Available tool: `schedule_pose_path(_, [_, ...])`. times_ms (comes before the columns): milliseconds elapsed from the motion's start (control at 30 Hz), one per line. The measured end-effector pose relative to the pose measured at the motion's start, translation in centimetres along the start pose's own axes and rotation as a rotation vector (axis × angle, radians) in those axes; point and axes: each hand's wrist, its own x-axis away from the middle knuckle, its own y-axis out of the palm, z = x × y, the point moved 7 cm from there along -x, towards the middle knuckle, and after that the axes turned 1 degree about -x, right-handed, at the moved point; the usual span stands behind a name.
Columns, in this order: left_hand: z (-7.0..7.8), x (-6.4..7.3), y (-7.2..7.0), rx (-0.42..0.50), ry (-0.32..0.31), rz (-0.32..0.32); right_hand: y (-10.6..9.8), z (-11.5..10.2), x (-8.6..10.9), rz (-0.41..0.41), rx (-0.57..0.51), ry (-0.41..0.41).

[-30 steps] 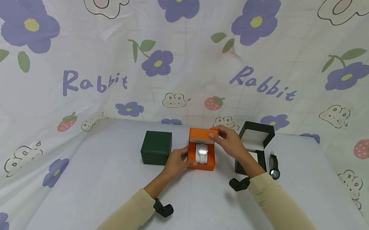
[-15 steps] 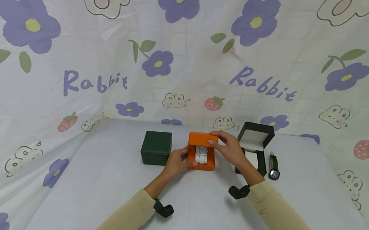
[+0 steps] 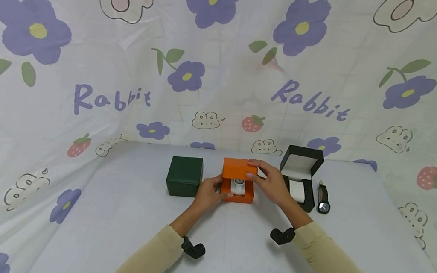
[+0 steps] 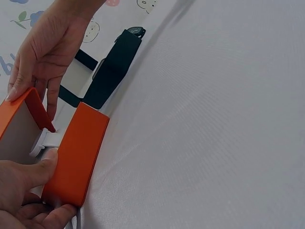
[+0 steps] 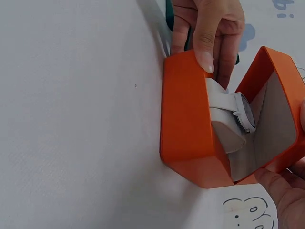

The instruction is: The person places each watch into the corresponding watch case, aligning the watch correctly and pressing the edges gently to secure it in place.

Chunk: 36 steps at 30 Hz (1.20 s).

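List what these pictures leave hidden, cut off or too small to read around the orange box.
- White watch: head view, dial too small to read; the lid covers its top.
- Green box: shut, contents hidden; in the right wrist view the left hand covers it.
- Black watch: head view, face too small to read.
- Right hand: right wrist view, cut off by the frame edge.

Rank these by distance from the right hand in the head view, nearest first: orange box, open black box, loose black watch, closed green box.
From the right hand:
1. Orange box: its fingers rest on the lid, at the centre of the table.
2. Open black box: just behind the hand on its right, apart from it.
3. Loose black watch: further right, past the black box.
4. Closed green box: far left, beyond the orange box.
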Motion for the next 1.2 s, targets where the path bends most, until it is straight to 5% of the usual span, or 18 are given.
schedule_pose_path(467, [0.2, 0.0, 0.0, -0.001, 0.001, -0.004, 0.5, 0.6, 1.3, 0.025, -0.080, 0.000])
schedule_pose_path(1200, [-0.4, 0.1, 0.1, -0.026, -0.052, -0.008, 1.4, 1.3, 3.1, 0.043, -0.055, -0.015])
